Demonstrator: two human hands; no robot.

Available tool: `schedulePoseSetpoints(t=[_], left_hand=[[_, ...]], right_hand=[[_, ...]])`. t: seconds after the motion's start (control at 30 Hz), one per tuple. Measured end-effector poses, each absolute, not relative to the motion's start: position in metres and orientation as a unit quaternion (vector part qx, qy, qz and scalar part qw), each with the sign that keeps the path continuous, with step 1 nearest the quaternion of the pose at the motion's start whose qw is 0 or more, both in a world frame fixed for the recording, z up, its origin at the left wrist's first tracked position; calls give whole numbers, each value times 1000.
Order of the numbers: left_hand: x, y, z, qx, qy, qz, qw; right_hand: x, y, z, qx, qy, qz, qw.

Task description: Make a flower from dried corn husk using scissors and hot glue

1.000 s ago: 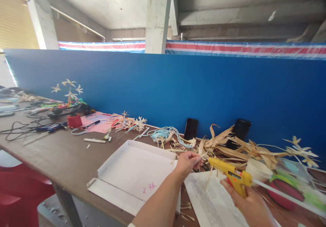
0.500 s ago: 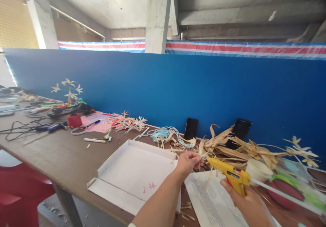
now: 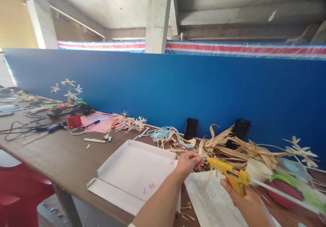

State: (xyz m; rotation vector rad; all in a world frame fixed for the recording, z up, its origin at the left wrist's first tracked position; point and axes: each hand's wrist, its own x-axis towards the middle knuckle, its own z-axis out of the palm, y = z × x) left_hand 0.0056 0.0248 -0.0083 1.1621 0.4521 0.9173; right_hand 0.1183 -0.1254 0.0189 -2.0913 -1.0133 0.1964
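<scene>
My left hand (image 3: 187, 162) is closed in a pinch on a thin strip of dried husk (image 3: 203, 156), held over the edge of a printed sheet of paper (image 3: 211, 199). My right hand (image 3: 248, 201) grips a yellow glue gun (image 3: 230, 175) with a white glue stick (image 3: 282, 194) jutting out behind it. The gun's nozzle points left and sits right at the pinched husk. A pile of dried corn husks (image 3: 236, 145) lies just behind both hands.
An open white cardboard box (image 3: 132, 172) lies left of my hands on the brown table (image 3: 56, 155). A white cup (image 3: 257, 171), two dark phones (image 3: 191, 128) against the blue partition (image 3: 163, 87), husk flowers (image 3: 129, 121), a red spool (image 3: 74, 120) and cables (image 3: 22, 128) are around.
</scene>
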Motion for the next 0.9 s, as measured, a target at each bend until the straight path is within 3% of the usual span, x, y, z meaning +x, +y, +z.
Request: schedulePoseSetpoints(t=[0.9], left_hand=[[8,28,-14,525,207,412,716]], right_hand=[[127,-122,21,-826,-417,93,368]])
